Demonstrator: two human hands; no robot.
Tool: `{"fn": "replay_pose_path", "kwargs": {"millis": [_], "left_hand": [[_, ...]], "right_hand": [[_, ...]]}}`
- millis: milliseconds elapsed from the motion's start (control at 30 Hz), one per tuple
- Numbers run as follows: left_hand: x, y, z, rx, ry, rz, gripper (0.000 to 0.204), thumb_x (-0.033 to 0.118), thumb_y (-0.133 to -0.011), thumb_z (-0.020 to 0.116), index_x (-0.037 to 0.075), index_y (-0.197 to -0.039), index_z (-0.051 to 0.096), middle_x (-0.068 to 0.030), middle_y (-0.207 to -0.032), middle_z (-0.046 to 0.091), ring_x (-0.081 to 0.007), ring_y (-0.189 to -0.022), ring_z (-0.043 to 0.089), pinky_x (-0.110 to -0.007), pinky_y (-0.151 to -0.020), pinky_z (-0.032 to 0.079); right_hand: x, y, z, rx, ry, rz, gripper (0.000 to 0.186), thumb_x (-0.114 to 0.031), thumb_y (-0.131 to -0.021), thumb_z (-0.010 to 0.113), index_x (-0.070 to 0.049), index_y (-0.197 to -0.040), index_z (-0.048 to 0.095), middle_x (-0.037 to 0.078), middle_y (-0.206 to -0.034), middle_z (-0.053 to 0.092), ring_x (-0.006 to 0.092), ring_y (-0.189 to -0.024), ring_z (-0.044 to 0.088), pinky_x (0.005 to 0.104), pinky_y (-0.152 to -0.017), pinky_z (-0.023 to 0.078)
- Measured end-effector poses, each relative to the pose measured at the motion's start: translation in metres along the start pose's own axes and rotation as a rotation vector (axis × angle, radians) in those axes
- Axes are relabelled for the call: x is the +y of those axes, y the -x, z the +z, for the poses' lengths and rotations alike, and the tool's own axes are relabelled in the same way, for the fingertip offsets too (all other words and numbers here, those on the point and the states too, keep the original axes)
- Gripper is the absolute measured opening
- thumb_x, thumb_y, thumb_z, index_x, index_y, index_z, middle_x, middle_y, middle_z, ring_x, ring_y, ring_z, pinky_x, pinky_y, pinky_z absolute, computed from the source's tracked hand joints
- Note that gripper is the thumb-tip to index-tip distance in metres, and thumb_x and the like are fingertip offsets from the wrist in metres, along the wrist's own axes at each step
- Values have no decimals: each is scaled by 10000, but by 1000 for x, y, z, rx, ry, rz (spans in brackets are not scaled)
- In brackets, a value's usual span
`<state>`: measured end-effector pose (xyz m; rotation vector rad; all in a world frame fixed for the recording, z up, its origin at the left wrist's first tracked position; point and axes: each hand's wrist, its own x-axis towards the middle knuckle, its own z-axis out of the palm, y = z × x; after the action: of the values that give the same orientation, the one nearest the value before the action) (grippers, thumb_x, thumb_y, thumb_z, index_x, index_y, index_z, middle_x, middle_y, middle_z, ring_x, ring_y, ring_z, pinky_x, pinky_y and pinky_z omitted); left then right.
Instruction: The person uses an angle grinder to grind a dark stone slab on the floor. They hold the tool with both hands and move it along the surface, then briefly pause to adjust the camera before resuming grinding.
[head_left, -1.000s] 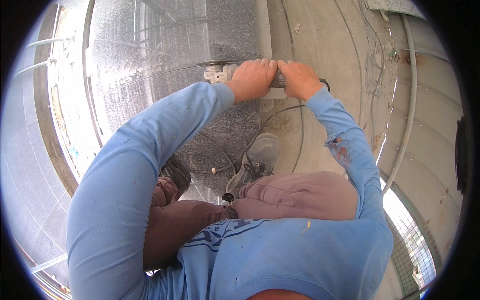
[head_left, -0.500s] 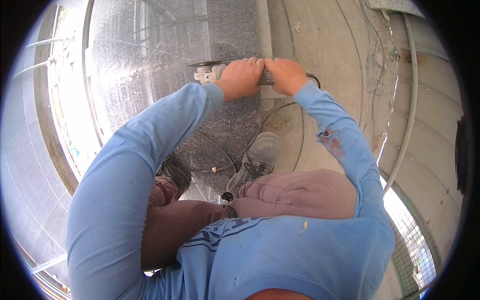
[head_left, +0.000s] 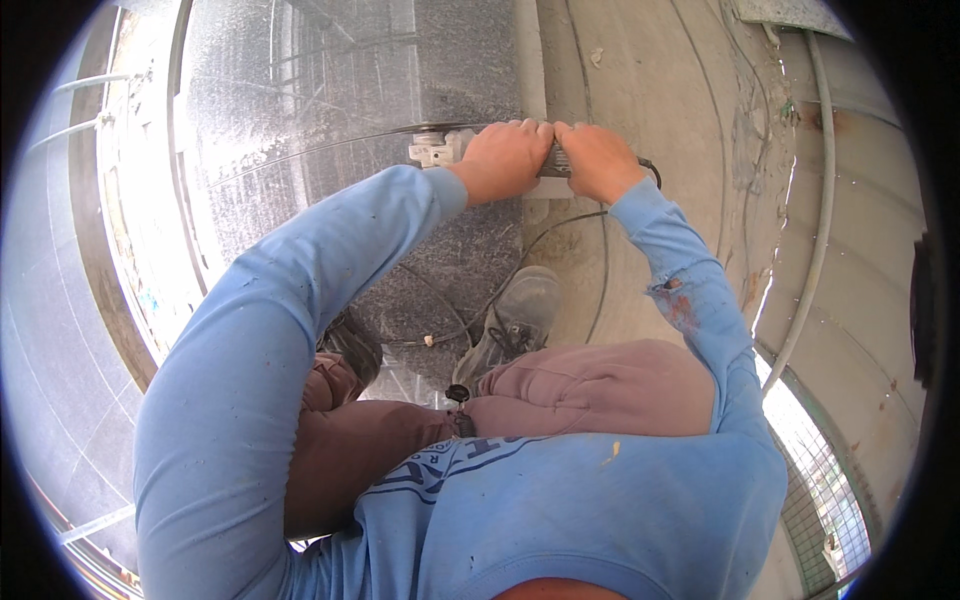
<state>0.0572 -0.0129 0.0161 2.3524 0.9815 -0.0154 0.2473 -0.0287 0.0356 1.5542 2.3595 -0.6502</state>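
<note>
Both my hands are closed around an angle grinder [head_left: 432, 150] lying crosswise in front of me. My left hand [head_left: 507, 160] wraps the body just behind the pale metal gear head. My right hand [head_left: 600, 163] grips the rear end, where a black cord comes out. The thin disc [head_left: 425, 128] shows edge-on at the left, on the far side of the head. It meets a dark, glossy speckled slab [head_left: 350, 75] along a thin line [head_left: 290, 160] running left across the surface. My fingers hide most of the grinder's body.
My shoes [head_left: 527, 300] stand on and beside the slab's near part. A dark cable [head_left: 540, 240] loops over the slab and the dusty concrete floor [head_left: 660, 90]. A metal pipe [head_left: 822, 200] runs along panels at the right; wire mesh [head_left: 830, 500] is at lower right.
Both hands and the grinder have moved a little to the right, along the line on the slab. My feet and legs have stayed in place.
</note>
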Motion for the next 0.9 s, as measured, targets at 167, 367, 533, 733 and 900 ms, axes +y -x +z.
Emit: {"fn": "replay_pose_path", "kwargs": {"millis": [167,367,533,733,900], "left_hand": [[2,-1,-2,-22,-13,-10,494,173,-770,805,25,-1158,539,-161,-1105,651,-353,-1087,658,-454,-907,548],[-9,4,3,-26,-20,-35,502,180,-777,803,26,-1175,539,-159,-1121,648,-355,-1101,651,-456,-923,540],[-16,11,-1,-61,-30,-64,510,185,-779,802,27,-1187,539,-156,-1134,647,-356,-1096,653,-458,-917,542],[-15,9,-1,-68,-45,-72,499,176,-784,801,29,-1183,539,-156,-1126,652,-356,-1075,664,-459,-895,553],[-4,0,1,-16,-34,7,489,152,-779,791,20,-1173,536,-165,-1114,655,-354,-1075,668,-455,-890,557]], "right_hand": [[0,2,-1,28,-5,-4,342,-5,-788,706,-55,-1096,568,180,-978,708,404,-949,703,504,-768,570],[-4,-9,10,28,-21,-23,322,0,-802,686,-48,-1096,565,185,-999,707,406,-959,700,499,-777,570],[-12,-19,10,-2,-48,-39,323,0,-808,686,-42,-1102,556,192,-1014,705,408,-972,697,499,-788,570],[-10,-19,13,0,-40,-31,346,1,-800,693,-47,-1114,556,193,-1012,703,411,-972,695,508,-783,568],[2,-5,7,0,-42,-5,364,10,-787,694,-52,-1119,560,191,-998,701,411,-965,693,509,-784,563]]}}
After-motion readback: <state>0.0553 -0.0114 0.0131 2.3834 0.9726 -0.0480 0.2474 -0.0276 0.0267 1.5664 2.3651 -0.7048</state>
